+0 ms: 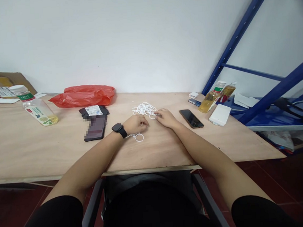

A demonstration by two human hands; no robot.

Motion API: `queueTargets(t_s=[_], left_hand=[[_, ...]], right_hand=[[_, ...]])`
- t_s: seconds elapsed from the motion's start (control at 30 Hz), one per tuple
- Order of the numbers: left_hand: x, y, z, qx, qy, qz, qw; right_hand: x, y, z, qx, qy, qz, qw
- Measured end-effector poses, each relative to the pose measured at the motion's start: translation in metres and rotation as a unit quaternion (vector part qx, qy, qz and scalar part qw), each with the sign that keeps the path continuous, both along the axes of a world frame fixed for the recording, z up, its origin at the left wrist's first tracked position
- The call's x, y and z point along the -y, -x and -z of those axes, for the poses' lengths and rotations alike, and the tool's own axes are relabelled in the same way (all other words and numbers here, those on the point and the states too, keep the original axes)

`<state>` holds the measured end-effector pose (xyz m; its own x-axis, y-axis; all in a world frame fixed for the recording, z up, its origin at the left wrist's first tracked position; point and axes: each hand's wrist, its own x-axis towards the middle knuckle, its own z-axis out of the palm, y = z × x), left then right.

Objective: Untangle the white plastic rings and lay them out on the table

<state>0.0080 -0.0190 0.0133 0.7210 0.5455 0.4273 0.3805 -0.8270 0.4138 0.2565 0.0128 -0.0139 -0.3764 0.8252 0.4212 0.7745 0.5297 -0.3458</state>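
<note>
A small heap of white plastic rings (145, 108) lies on the wooden table in front of me. My left hand (136, 124), with a black watch on its wrist, is just on the near side of the heap. Its fingers are curled together, and what they pinch is too small to make out. Close below that hand, a white ring (139, 138) rests on the table, joined to or touching another one partly hidden by the wrist. At the heap's right edge, my right hand (165, 117) has its fingertips closed on a white ring.
A phone (191, 118), a white case (219, 114) and tea bottles (210, 100) stand or lie at right, beside a blue metal frame (239, 33). At left are a red plastic bag (84, 96), a dark package (95, 111), another phone (95, 130) and a bottle (37, 108).
</note>
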Motion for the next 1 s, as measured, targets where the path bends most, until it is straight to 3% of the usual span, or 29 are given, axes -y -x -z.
queueTargets(t_s=[0.17, 0.43, 0.77, 1.0], left_hand=[[0.007, -0.008, 0.004, -0.074, -0.007, 0.038, 0.996], [0.007, -0.004, -0.004, -0.105, 0.063, 0.045, 0.991], [-0.005, 0.017, -0.006, -0.142, 0.139, -0.026, 0.980], [-0.012, 0.025, -0.002, -0.092, 0.126, -0.060, 0.986]], right_hand=[[0.006, 0.011, -0.001, 0.040, 0.000, 0.003, 0.999], [0.008, 0.012, -0.005, 0.039, -0.005, 0.021, 0.999], [0.006, 0.009, -0.004, -0.025, -0.030, 0.026, 0.999], [0.009, 0.013, -0.008, -0.109, -0.050, -0.002, 0.993]])
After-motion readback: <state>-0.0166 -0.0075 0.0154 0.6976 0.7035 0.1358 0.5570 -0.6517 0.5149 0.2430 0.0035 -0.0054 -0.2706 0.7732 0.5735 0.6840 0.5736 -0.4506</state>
